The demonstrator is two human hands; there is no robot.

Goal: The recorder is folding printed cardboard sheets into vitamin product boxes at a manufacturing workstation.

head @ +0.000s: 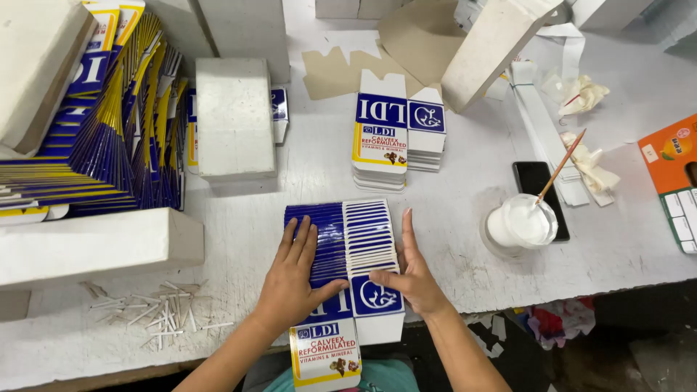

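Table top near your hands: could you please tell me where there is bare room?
Bare: between fanned cartons and glue cup; between white block and left hand. Crowded: far left stacks, right edge.

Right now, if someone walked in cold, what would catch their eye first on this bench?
Both hands, left hand and right hand, press flat on a fanned row of blue-and-white flat cartons at the near edge of the white table. A neat carton stack sits just beyond, a large slanted pile of blue-and-yellow cartons fills the far left, and a glue pot with a stick stands right.
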